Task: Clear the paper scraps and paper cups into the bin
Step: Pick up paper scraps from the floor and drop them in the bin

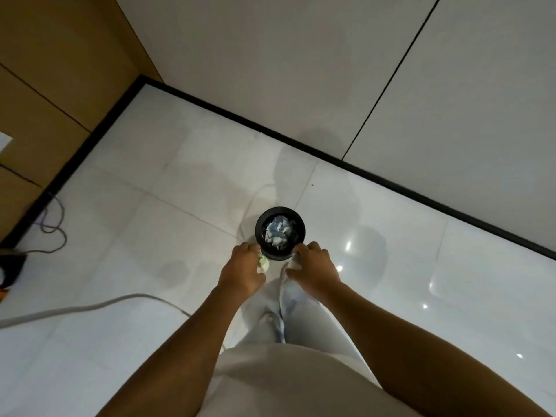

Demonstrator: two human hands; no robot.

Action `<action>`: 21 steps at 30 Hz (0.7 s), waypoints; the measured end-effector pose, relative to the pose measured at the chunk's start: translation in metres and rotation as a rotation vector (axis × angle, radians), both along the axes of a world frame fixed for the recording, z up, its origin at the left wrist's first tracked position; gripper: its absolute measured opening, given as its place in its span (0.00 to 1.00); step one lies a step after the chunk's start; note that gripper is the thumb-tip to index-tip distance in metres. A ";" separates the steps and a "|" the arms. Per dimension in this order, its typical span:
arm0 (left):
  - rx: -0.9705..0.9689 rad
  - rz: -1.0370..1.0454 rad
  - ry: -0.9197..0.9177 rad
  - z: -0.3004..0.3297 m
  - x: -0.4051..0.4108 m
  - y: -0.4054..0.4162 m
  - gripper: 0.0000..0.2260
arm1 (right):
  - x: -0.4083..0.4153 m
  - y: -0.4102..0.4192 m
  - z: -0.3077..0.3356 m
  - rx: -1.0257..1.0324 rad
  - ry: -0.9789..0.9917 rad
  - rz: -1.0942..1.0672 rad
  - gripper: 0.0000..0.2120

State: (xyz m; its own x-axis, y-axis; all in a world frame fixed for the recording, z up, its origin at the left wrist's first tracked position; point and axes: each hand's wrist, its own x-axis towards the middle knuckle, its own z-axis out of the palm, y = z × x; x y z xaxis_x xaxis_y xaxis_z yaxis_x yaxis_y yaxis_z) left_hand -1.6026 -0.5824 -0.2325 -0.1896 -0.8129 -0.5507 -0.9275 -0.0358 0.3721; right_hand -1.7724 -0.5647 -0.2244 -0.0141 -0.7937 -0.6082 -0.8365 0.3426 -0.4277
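Observation:
A round black bin [280,214] stands on the white tiled floor straight below me, with crumpled paper scraps [278,233] heaped inside. My left hand [242,270] hovers at the bin's near left rim and grips a pale paper cup [263,262] that shows only partly under the fingers. At the near right rim, my right hand [314,270] grips a second white paper cup [295,260], mostly hidden by the hand. Both hands are held above the floor, just short of the bin's opening.
A grey cable [90,307] runs across the floor at the left. Thin dark wires [51,227] and a black device [9,266] lie by the brown wall panel. A black skirting [391,185] borders the white wall behind the bin. My legs are below the hands.

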 end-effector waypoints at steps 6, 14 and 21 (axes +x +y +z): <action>0.075 0.076 -0.001 -0.043 -0.022 -0.054 0.28 | -0.015 -0.056 -0.046 0.083 -0.018 -0.028 0.20; 0.093 0.270 0.013 -0.159 -0.031 -0.103 0.25 | -0.005 -0.111 -0.165 0.112 -0.071 -0.114 0.22; 0.096 0.302 0.000 -0.260 -0.011 -0.101 0.26 | 0.006 -0.151 -0.288 0.138 -0.090 -0.122 0.32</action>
State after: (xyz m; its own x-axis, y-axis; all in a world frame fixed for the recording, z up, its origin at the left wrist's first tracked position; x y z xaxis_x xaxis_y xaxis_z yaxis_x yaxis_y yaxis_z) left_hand -1.6138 -0.6837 -0.4929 0.0525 -0.7768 -0.6276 -0.8694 -0.3447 0.3540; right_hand -1.7665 -0.7159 -0.5121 -0.0456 -0.6982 -0.7145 -0.7459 0.4995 -0.4406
